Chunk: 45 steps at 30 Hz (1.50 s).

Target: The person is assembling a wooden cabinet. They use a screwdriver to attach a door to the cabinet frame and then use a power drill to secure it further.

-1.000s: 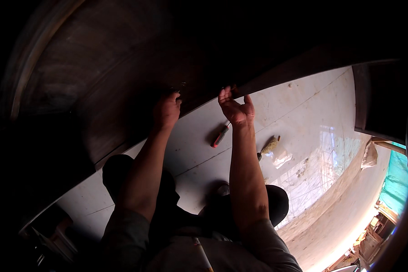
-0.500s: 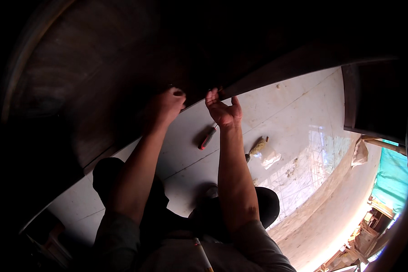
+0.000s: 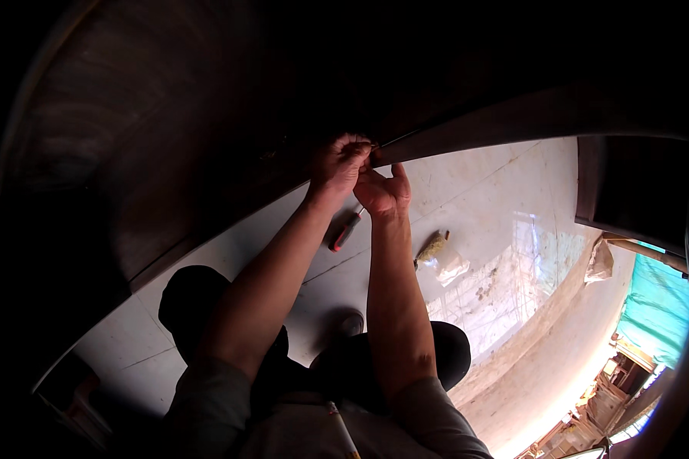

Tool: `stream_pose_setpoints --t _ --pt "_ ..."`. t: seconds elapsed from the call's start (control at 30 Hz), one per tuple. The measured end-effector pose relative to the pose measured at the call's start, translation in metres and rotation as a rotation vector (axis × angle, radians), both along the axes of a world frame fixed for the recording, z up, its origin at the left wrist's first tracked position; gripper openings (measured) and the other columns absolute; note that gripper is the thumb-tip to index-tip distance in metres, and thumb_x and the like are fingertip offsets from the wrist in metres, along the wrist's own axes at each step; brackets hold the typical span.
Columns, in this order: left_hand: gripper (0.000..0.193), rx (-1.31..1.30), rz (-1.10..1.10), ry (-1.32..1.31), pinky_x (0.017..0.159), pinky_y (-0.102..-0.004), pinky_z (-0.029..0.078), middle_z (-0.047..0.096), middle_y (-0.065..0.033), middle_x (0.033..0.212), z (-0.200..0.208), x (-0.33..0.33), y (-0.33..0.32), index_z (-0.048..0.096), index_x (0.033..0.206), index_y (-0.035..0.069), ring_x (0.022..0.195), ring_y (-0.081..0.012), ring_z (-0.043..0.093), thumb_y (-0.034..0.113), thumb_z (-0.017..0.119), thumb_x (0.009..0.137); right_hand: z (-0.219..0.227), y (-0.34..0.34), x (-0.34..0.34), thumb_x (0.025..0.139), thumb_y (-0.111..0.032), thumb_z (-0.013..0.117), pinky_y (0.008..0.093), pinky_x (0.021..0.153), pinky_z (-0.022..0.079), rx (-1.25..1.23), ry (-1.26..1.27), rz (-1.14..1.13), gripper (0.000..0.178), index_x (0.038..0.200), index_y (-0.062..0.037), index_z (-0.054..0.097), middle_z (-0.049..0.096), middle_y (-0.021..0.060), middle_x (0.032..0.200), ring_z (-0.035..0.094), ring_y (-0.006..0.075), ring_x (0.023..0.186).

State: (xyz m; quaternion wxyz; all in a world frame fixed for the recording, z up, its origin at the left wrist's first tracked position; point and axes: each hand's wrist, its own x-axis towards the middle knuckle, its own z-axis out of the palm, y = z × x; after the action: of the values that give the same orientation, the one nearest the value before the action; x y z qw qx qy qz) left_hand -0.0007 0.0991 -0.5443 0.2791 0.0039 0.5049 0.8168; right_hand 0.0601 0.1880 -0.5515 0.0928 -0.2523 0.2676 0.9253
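Both hands work at the lower edge of a large dark wooden panel (image 3: 207, 153).

The panel looks heavy and stiff, best steadied along its edge; the left hand (image 3: 343, 164) curls narrow against it, pinching something too small to tell. The right hand (image 3: 383, 191), half open and just beneath, touches the left. A red-handled screwdriver (image 3: 345, 232) lies on the pale floor (image 3: 497, 199) below, apart from both.

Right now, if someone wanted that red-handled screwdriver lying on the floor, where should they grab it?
Probably by the red-and-black handle, the thicker lower end. The screwdriver lies flat on the pale floor, slanting up to the right, so coming from above, fingers across the handle, looks easiest.
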Motion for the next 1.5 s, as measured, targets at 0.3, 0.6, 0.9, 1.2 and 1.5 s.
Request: stream_pose_setpoints --t 0.3,0.6,0.9,1.2,1.5 --pt "0.008 0.148 0.128 -0.067 0.074 -0.0233 0.050 0.062 0.0000 0.087 -0.012 0.012 0.013 0.064 0.098 0.005 0.079 -0.0083 0.057 0.003 0.062 0.090 -0.005 0.003 0.002 0.098 -0.041 0.044 0.0417 0.098 0.048 0.025 -0.014 0.018 0.050 0.119 0.0040 0.051 0.061 0.0181 0.112 0.060 0.0300 0.105" --pt "0.010 0.126 0.155 -0.069 0.076 -0.0242 0.050 0.062 -0.0004 0.088 -0.008 0.015 0.015 0.063 0.100 0.003 0.079 -0.0083 0.057 0.004 0.061 0.090 -0.004 0.004 0.003 0.098 -0.041 0.042 0.0402 0.098 0.047 0.003 0.037 0.024 0.051 0.118 0.0042 0.053 0.062 0.0180 0.113 0.060 0.0296 0.105" --pt "0.007 0.019 0.132 0.123 0.074 -0.0218 0.048 0.062 0.0009 0.086 -0.011 0.017 0.017 0.065 0.096 0.005 0.078 -0.0069 0.055 0.002 0.060 0.091 -0.012 0.009 0.007 0.098 -0.044 0.041 0.0406 0.099 0.047 -0.056 0.031 0.055 0.053 0.118 0.0037 0.053 0.063 0.0164 0.114 0.060 0.0292 0.107" --pt "0.008 -0.327 0.119 0.380 0.071 -0.0238 0.050 0.064 -0.0015 0.084 -0.003 0.014 0.017 0.064 0.097 0.002 0.076 -0.0074 0.057 0.008 0.058 0.094 -0.019 0.011 0.009 0.095 -0.046 0.044 0.0407 0.108 0.038 -0.044 0.098 0.067 0.058 0.127 0.0030 0.047 0.057 0.0180 0.125 0.053 0.0301 0.119" --pt "0.005 -0.658 0.213 0.884 0.066 -0.0366 0.051 0.062 -0.0099 0.077 -0.011 0.005 0.018 0.063 0.091 0.006 0.070 -0.0249 0.062 0.004 0.061 0.087 -0.039 0.020 0.014 0.090 -0.041 0.048 0.0419 0.114 0.029 0.032 -0.096 0.117 0.060 0.133 0.0009 0.043 0.049 0.0167 0.137 0.044 0.0298 0.130"
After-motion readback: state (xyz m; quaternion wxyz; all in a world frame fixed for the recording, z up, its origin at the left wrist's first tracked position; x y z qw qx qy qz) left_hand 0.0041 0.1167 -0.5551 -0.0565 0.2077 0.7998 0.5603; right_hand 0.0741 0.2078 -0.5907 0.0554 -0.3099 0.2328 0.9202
